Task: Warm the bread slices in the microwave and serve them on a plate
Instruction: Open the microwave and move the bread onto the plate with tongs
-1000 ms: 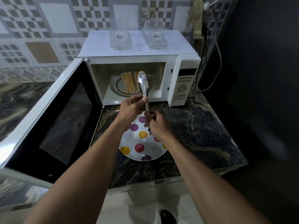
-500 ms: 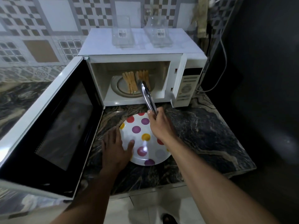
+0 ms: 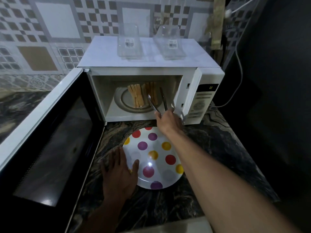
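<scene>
- Fingers (image 3: 158,115) of the right hand (image 3: 168,121) curl round the handle end of the tongs (image 3: 153,105), whose two arms stand apart inside the microwave (image 3: 148,64).
- Left hand (image 3: 120,175) lies flat on the desk (image 3: 210,148), fingers straight, thumb resting on the rim of the plate (image 3: 156,143).
- Bread (image 3: 137,96) stands on edge in two bunches on the turntable (image 3: 124,100), straight ahead of the right hand, the nearer one.
- Its long edges run front to back, roughly in line with the tongs, whose arms flank the right bunch. I cannot tell if they touch it.
- The plate lies just before the microwave.
- Barcode stickers (image 3: 129,44) mark two clear containers (image 3: 171,52) on top, digits too small to read. The display (image 3: 210,87) shows a lit mark I cannot read. No brand shows.
</scene>
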Demonstrator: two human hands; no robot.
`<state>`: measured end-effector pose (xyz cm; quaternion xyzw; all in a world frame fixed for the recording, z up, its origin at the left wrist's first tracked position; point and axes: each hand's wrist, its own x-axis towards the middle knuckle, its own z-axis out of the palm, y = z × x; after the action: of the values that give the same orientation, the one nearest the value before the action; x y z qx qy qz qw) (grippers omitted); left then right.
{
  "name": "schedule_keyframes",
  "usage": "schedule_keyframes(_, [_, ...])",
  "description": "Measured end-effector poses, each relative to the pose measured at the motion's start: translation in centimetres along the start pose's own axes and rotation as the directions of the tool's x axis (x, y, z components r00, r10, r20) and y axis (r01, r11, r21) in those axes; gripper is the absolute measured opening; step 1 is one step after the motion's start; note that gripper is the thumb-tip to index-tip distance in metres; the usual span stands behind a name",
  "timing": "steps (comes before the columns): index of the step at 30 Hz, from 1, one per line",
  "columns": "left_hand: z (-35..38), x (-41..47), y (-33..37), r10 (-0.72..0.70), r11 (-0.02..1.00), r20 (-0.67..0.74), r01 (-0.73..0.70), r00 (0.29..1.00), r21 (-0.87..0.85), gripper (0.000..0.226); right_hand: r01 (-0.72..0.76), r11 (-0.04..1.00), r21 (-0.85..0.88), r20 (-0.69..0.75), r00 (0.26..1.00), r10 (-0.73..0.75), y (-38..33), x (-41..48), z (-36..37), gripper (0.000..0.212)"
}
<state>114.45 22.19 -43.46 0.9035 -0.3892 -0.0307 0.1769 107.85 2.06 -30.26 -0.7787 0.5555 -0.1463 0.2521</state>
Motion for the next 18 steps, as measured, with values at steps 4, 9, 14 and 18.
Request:
schedule_keyframes(4, [0.1,0.2,0.0,-0.006,1.000,-0.012,0.006,1.000,0.025,0.089,-0.044,0.999,0.017,-0.005,0.999,0.044,-0.7,2.7,1.4,0.046])
schedule_keyframes(9, [0.1,0.3,-0.2,-0.004,1.000,-0.015,0.004,1.000,0.029,0.086,-0.012,0.999,-0.041,0.017,1.000,0.013,-1.6,4.6,2.4,0.048])
schedule_keyframes(14, [0.0,0.3,-0.1,-0.002,1.000,-0.013,0.002,1.000,0.013,0.082,-0.036,0.999,-0.036,0.043,0.998,0.037,-2.0,6.0,2.8,0.042])
schedule_keyframes(18, [0.1,0.3,0.0,-0.009,1.000,-0.020,0.010,1.000,0.011,0.081,-0.091,0.996,0.019,0.003,0.996,0.091,-2.0,6.2,2.7,0.036])
